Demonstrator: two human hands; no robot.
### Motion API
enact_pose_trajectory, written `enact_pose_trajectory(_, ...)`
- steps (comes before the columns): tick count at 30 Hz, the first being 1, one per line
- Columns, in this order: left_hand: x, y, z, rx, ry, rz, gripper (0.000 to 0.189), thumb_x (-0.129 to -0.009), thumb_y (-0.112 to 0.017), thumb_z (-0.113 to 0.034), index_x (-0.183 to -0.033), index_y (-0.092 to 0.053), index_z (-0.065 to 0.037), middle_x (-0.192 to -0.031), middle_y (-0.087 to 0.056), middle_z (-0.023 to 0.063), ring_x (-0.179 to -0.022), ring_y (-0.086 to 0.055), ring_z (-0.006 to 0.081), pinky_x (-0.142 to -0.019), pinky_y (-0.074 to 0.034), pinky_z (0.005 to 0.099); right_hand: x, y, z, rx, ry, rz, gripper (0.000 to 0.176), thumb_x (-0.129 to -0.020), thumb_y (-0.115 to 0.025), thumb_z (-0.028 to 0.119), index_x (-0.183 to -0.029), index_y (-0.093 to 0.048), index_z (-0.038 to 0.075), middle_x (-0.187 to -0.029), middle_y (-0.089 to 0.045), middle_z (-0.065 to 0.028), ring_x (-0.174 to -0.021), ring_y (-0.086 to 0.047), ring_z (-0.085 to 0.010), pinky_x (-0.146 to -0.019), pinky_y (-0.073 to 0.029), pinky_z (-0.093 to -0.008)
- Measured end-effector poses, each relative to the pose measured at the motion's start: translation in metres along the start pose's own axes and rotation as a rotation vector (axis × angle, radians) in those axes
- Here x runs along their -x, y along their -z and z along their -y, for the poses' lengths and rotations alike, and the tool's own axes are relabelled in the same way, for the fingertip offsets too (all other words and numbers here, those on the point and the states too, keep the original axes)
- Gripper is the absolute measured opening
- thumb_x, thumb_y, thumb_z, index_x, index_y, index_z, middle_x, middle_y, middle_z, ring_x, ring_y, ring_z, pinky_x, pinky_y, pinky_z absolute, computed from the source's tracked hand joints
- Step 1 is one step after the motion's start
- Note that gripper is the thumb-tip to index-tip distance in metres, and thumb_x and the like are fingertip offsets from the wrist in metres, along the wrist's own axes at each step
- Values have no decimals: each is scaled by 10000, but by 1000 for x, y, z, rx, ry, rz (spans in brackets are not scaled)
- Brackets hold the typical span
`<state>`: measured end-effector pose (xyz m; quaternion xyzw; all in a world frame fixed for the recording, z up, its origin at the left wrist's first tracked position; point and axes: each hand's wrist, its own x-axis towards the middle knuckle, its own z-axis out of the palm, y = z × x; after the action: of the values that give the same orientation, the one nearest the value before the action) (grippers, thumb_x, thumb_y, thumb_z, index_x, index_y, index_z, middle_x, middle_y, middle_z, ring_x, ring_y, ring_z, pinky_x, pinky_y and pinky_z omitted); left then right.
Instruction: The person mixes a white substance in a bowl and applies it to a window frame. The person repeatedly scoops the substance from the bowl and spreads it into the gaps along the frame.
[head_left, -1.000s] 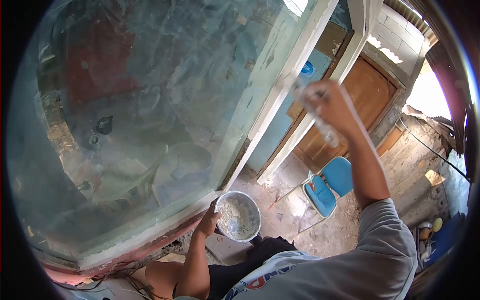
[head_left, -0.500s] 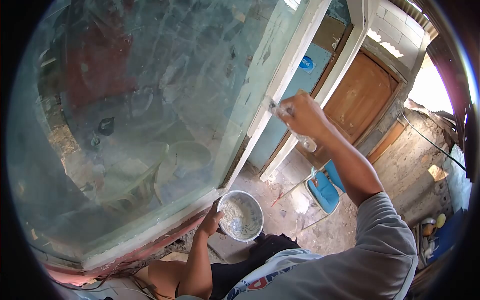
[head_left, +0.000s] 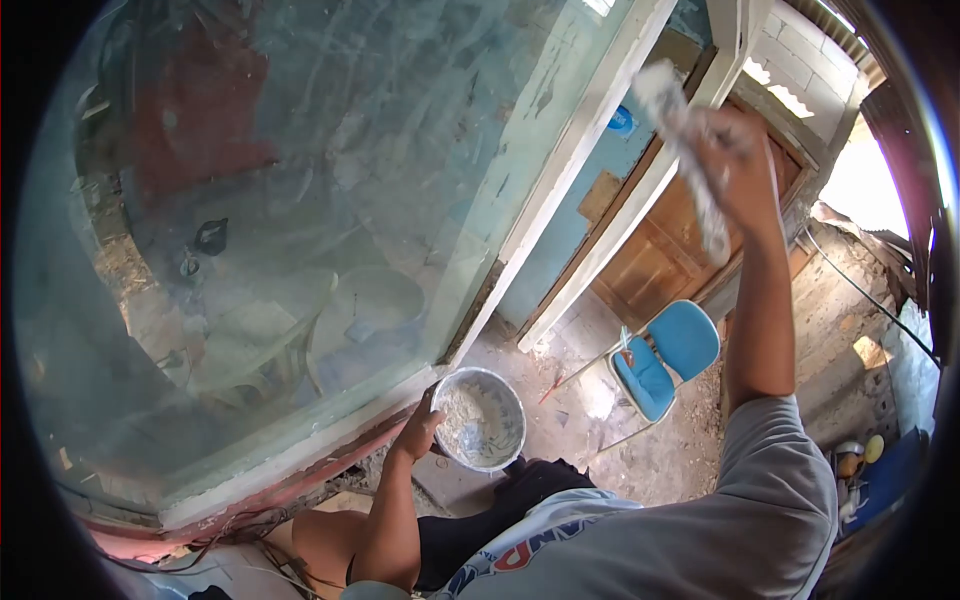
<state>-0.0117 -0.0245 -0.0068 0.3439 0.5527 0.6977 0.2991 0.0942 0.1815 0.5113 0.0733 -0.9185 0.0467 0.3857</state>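
Note:
My left hand (head_left: 419, 432) grips the left rim of a small round bucket (head_left: 512, 402), keeping it tilted toward me at waist height. Inside it, a lumpy white mix (head_left: 461, 422) coats the bottom and walls. High on the right, my right hand (head_left: 742, 165) is closed around a paintbrush (head_left: 662, 92), blurred by motion. White stuff covers the brush from its head down to the handle end. Behind the brush stand the white door posts; the narrow white window frame (head_left: 560, 185) runs up to the left of it.
A large dusty glass pane (head_left: 330, 200) fills the left side. Beyond the bucket stands a blue chair (head_left: 684, 340) on the dirty concrete floor (head_left: 560, 440). A brown wooden door (head_left: 655, 250) is behind my right arm. Dishes (head_left: 852, 470) sit at the far right.
My right hand has swung up and to the right with the paintbrush, off the white window frame. The bucket in my left hand has risen slightly.

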Motion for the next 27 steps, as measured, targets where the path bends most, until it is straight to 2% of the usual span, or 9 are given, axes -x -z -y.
enact_pose_trajectory(6,3,0,7,3,-8,-53,657,-897,-464,-150,-1516,-310,10,-1530,-379,181,-1455,-295,290,-1198,-206,366,124,-95,-18,-276,-341,804,160,-916,-622,104,-997,-650,-31,-809,-657,-118,-838,-637,-187,-757,-505,-356)
enact_pose_trajectory(10,11,-6,15,92,24,-60,709,-873,-482,-161,-1537,-281,-17,-1541,-366,161,-1457,-283,276,-1194,-199,359,210,-154,-26,-623,-618,1184,178,-949,-599,166,-959,-643,-6,-751,-640,-123,-694,-630,-185,-639,-510,-372)
enact_pose_trajectory(12,22,-16,2,105,169,-132,786,-847,-504,-164,-1572,-224,-44,-1564,-335,143,-1462,-265,284,-1196,-193,366,257,-183,-52,-777,-632,1243,126,-929,-605,118,-933,-639,-3,-639,-588,-66,-468,-539,-138,-391,-416,-314)
enact_pose_trajectory(13,22,-21,-2,76,209,-171,807,-842,-510,-167,-1583,-208,-58,-1572,-324,140,-1465,-256,289,-1195,-201,373,249,-186,-53,-705,-624,1340,100,-907,-610,81,-949,-652,1,-740,-663,-92,-611,-632,-160,-574,-498,-328)
enact_pose_trajectory(17,25,-30,2,158,432,-251,853,-832,-500,-137,-1610,-152,-125,-1569,-325,149,-1376,-404,318,-1118,-370,390,238,-208,-74,-679,-546,1365,162,-876,-663,130,-958,-683,-9,-718,-675,-105,-583,-620,-168,-578,-496,-344)
enact_pose_trajectory(19,16,-46,-64,234,736,-371,850,-837,-497,-130,-1609,-143,-102,-1565,-338,162,-1396,-381,294,-1128,-355,368,240,-223,-91,-717,-491,1278,193,-873,-677,128,-1004,-684,-13,-676,-664,-152,-549,-649,-205,-571,-520,-347)
enact_pose_trajectory(20,28,-37,0,-114,442,-355,838,-861,-494,-106,-1607,-113,-73,-1572,-335,167,-1414,-363,276,-1141,-332,345,239,-227,-96,-750,-505,1253,271,-861,-689,129,-1092,-671,-11,-699,-670,-160,-551,-659,-215,-580,-529,-351)
enact_pose_trajectory(22,23,-57,-34,136,511,-492,813,-904,-491,-80,-1607,-82,-63,-1596,-290,186,-1445,-307,259,-1180,-246,329,222,-227,-95,-728,-555,1339,529,-828,-719,138,-1308,-579,-33,-864,-700,-219,-736,-718,-311,-711,-559,-391)
enact_pose_trajectory(27,-3,-108,-88,-121,364,-739,773,-926,-474,-104,-1585,-87,16,-1600,-275,183,-1481,-240,249,-1199,-194,322,238,-255,-125,-651,-88,1207,548,-817,-720,168,-1271,-564,-97,-1087,-654,-315,-1108,-596,-453,-972,-468,-475)
